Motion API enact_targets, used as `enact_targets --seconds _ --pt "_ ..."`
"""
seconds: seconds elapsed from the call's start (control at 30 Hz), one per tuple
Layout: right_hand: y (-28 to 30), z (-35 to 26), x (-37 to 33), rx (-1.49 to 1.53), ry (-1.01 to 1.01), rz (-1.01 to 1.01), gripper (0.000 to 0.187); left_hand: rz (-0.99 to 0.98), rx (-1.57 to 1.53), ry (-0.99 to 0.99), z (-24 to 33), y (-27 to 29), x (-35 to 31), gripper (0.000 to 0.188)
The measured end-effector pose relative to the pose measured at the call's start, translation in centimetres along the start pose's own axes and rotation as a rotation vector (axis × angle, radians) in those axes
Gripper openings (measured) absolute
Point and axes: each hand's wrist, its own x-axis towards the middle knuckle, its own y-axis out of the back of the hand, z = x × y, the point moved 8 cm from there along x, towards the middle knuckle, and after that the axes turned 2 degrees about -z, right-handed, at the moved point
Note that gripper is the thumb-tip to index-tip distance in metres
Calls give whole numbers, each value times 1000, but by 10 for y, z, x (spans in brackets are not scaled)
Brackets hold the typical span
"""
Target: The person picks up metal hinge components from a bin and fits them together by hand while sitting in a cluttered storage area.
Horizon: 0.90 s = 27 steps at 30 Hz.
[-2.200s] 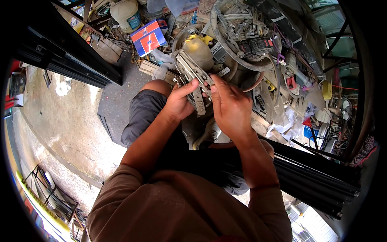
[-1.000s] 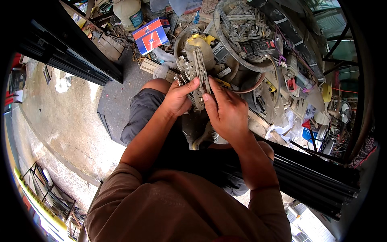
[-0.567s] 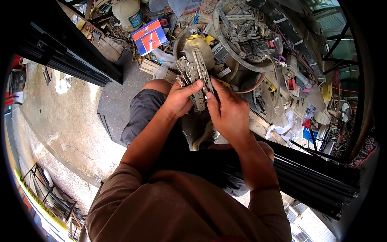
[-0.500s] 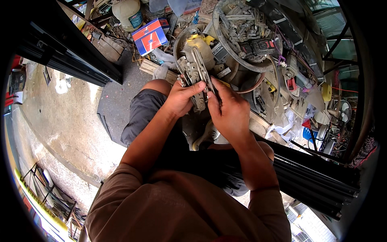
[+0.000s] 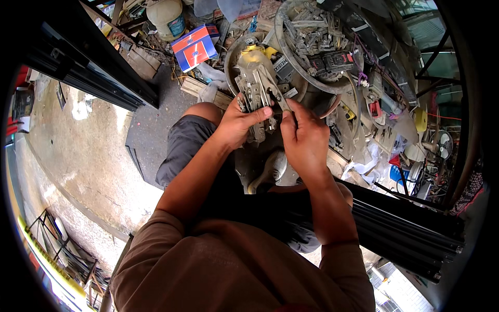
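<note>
My left hand (image 5: 236, 126) is closed around a bundle of grey metal window hinges (image 5: 253, 104), long flat bars with holes and linked arms, its thumb laid across them. My right hand (image 5: 305, 136) pinches the lower end of one hinge arm (image 5: 275, 88) between thumb and forefinger. That arm slants away from the rest of the bundle, its upper end still close to the other bars. How many hinges are in the bundle I cannot tell, as the fingers hide part of them.
Ahead stands a round metal basin (image 5: 291, 57) heaped with similar metal hardware and a dark red-marked box (image 5: 338, 60). A red, white and blue carton (image 5: 193, 49) lies to the left, near a dirty bucket (image 5: 165, 21). Black metal profiles (image 5: 410, 226) run along the right.
My right hand has shifted a little to the right, and the hinge arm it pinches now angles out from the bundle. My left hand stays nearly in place.
</note>
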Motion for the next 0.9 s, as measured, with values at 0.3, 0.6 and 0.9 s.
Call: enact_targets --seconds 0.3,0.6,0.9 --pt "4 5 0 48 -56 -21 25 39 -95 25 6 -2 -8 35" --pt "6 14 -4 183 -189 -40 25 23 -142 2 23 -14 -12 43" --pt "8 11 -3 248 -250 -64 25 -11 -82 -76 38 -26 -16 48"
